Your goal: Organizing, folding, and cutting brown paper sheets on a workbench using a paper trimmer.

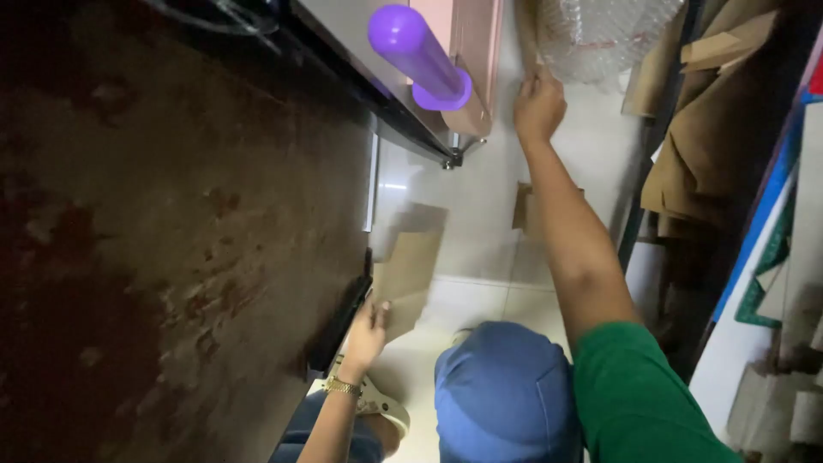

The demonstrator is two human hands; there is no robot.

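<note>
My right hand (539, 106) reaches far forward on a bare arm with a green sleeve. Its fingers are closed on the lower edge of a brown cardboard strip (525, 39), right beside a bundle of clear bubble wrap (604, 34). My left hand is not in view. Below me crouches a co-worker in a blue cap (504, 394). That person's hand (366, 337), with a gold watch on the wrist, holds a flat brown cardboard piece (408, 267) against the edge of the dark table (171, 257).
A purple cylinder (417, 57) juts out from a pink and steel machine (463, 34) at the top. Another cardboard scrap (522, 206) lies on the white tiled floor (480, 180). Stacked brown cardboard (703, 129) and boards stand along the right.
</note>
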